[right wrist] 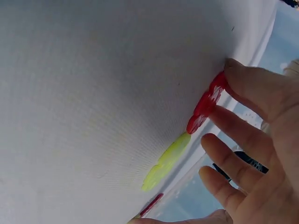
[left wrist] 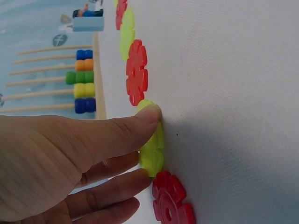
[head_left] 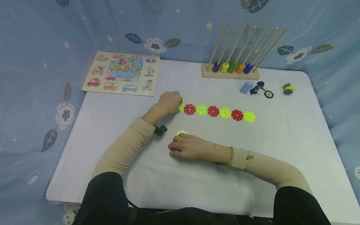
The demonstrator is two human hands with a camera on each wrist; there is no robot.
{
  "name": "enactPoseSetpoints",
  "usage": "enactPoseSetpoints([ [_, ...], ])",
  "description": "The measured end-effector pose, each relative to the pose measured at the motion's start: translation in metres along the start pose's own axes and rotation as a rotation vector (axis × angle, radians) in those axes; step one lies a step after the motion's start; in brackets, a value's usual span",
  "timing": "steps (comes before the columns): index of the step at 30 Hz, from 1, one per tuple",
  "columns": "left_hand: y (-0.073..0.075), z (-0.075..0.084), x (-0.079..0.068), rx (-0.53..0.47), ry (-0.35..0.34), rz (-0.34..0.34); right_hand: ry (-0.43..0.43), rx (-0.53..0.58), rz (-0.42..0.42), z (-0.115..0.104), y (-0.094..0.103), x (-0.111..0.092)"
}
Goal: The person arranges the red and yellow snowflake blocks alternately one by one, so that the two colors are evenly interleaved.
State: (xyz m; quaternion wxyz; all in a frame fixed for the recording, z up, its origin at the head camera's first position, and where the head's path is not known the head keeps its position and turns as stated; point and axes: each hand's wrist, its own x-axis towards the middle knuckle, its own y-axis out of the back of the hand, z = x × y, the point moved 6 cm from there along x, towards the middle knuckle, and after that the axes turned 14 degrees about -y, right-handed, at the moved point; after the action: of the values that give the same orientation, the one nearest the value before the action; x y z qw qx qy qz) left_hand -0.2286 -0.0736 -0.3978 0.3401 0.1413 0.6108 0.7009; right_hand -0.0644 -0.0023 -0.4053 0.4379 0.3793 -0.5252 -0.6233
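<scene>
A row of toothed plastic discs, yellow and red by turns, runs across the table. At its left end my left hand (head_left: 168, 102) pinches a yellow disc (left wrist: 152, 158) between thumb and fingers. One red disc (left wrist: 170, 200) lies just beyond it in the left wrist view; the hand hides it in the head view. On its other side is another red disc (head_left: 189, 109). Nearer my body, my right hand (head_left: 194, 147) holds a red disc (right wrist: 203, 109) by its edges, thumb against index finger. Touching or nearly touching that disc is a yellow disc (right wrist: 166, 161).
A wooden picture puzzle (head_left: 146, 89) lies at the back left. A bead rack (head_left: 230, 75) with tall pegs stands at the back. Right of the row's far side are a blue block (head_left: 246, 87), a toy figure (head_left: 257, 87), a small wheel (head_left: 268, 94) and a yellow-green toy (head_left: 288, 89).
</scene>
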Motion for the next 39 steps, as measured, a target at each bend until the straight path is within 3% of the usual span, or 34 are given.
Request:
enactPoseSetpoints([
  [4, 0.0, 0.0, 0.0, -0.001, 0.003, 0.008, 0.017, 0.013, -0.015, -0.003, 0.002, 0.0],
  [9, -0.002, -0.001, 0.001, -0.004, -0.006, 0.014, 0.027, 0.055, -0.095, -0.004, 0.004, 0.002],
  [22, -0.001, 0.0, 0.0, -0.001, -0.006, 0.004, -0.046, 0.174, -0.243, 0.007, 0.005, 0.004],
  [30, -0.001, 0.001, -0.002, -0.003, 0.002, 0.008, -0.208, 0.244, -0.246, 0.04, 0.016, -0.013],
  [39, -0.002, 0.0, 0.0, -0.011, 0.011, 0.01, -0.535, 0.409, -0.243, 0.111, 0.005, -0.067],
])
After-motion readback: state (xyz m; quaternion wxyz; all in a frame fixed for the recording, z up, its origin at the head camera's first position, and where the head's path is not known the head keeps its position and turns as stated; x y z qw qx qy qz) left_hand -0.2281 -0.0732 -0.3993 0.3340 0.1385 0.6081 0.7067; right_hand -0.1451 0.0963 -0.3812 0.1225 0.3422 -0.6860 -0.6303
